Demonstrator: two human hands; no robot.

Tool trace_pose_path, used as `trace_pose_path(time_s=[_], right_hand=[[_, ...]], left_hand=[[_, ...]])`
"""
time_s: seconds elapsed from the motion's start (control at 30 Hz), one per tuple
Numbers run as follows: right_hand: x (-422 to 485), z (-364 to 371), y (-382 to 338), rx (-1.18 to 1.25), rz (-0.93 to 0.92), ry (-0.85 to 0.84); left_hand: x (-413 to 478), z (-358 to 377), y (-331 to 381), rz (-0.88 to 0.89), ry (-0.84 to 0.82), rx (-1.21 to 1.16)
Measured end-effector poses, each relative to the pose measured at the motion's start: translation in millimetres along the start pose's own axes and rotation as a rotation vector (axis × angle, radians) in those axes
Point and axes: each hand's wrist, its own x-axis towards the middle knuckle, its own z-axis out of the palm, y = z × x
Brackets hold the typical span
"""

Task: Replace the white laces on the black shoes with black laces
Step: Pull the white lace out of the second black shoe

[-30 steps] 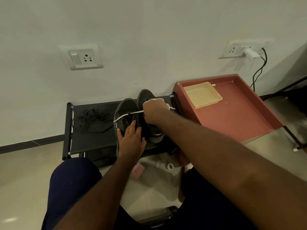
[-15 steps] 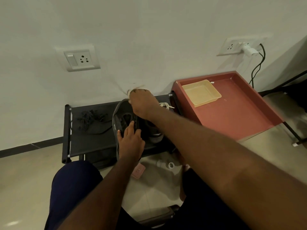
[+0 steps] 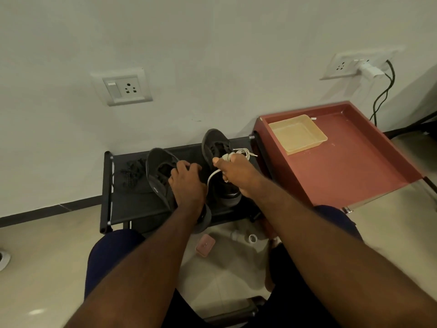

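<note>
1. Two black shoes stand on a low rack [image 3: 107, 192] at mid-frame against the wall. The left shoe [image 3: 159, 171] is nearer, and its heel reaches past the rack's front edge. The right shoe [image 3: 215, 143] sits farther back, near the rack's right end.
2. The left hand [image 3: 186, 184] lies over the left shoe and holds it, fingers curled onto its opening.
3. The right hand [image 3: 237, 172] is fisted round the white lace [image 3: 212, 177]. One loop hangs between the hands, and loose ends trail to the right over the right shoe.
4. Black laces [image 3: 132, 171] lie heaped on the rack's left part, just beside the left shoe.
5. Bare rack fabric shows below the heap. At right, a red table [image 3: 354, 166] stands just beside the rack's end, with a beige tray [image 3: 296, 133] in its far left corner.
6. A small pale mark on the left shoe's side is too small to read.
7. The hands hide the left shoe's eyelets and the right shoe's heel, so I cannot tell whether the lace is threaded in either shoe. On the floor below lie a pink thing [image 3: 205, 245] and a white ring [image 3: 252, 238], both unclear.
</note>
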Motion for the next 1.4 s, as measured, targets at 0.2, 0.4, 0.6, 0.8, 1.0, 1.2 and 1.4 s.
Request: trace_pose_path(time_s=[0.2,0.4,0.6,0.8,1.0,1.2,1.4], right_hand=[[-1.8,-0.6,2.3,0.062,-0.029,-0.069],[-4.9,-8.1,8.9,0.129,-0.016,-0.026],[-14.9,-18.1,5.0,0.321,0.031,-0.028],[-26.9,-36.2,8.3,0.422,0.066,-0.029],[-52.1,-50.1,-0.8,0.404,-0.01,-0.197],[-56.3,-66.9,0.5,0.602,-0.016,-0.184],[-62.7,-77.3,4.6,0.611,0.014,-0.142]], left_hand=[[22.2,-2.6,1.4,0.1,-0.134,0.091],[19.4,-27.2,24.9,0.033,-0.018,-0.434],[-16.5,-53.0,46.7,0.047,-0.455,-0.791],[-4.1,-70.6,51.5,0.238,-0.4,-0.519],[-2.3,-78.9,69.8,0.195,-0.265,-0.741],[-31.0,-64.4,103.7,-0.218,-0.537,-1.235],[-40.9,-54.6,135.6,-0.462,-0.521,-1.323]])
